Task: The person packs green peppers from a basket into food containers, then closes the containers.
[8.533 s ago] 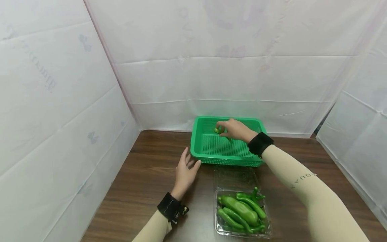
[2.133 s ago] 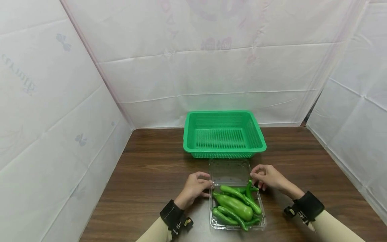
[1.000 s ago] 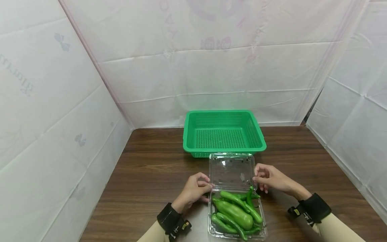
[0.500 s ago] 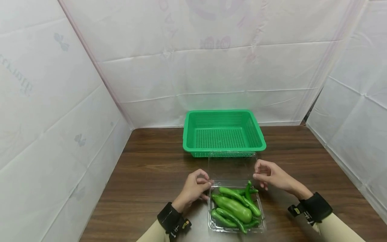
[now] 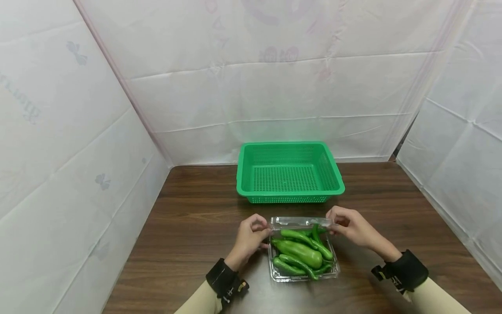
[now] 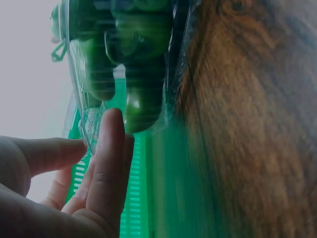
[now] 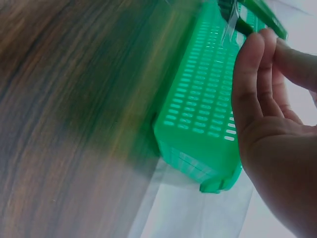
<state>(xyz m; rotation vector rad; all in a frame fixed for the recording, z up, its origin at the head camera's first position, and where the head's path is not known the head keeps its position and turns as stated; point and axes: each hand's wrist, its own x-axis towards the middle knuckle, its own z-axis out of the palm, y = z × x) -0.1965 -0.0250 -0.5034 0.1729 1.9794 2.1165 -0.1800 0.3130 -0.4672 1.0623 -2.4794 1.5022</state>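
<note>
A clear plastic clamshell container (image 5: pixel 276 278) full of green peppers (image 5: pixel 300 264) and a thick pale-green eggplant-like vegetable (image 5: pixel 302 253) sits on the table. Its lid (image 5: pixel 300 221) stands up at the far side, seen nearly edge-on. At the far left corner, my left hand (image 5: pixel 249 237) pinches the container's rim between thumb and fingers; the left wrist view shows the left hand (image 6: pixel 94 173) there from close by. My right hand (image 5: pixel 351 226) pinches the clear plastic at the far right corner. In the right wrist view the right hand's fingertips (image 7: pixel 250 44) meet beside a green pepper.
Behind the container stands a green perforated basket (image 5: pixel 290 199), close to the back wall. White sheeting (image 5: pixel 274 96) encloses the brown wooden table (image 5: pixel 196 218) at the back and both sides.
Earlier the right hand was over the basket with a pepper. Since then both hands have come to the container's far corners, the lid has tilted up, and the container has shifted slightly away from me.
</note>
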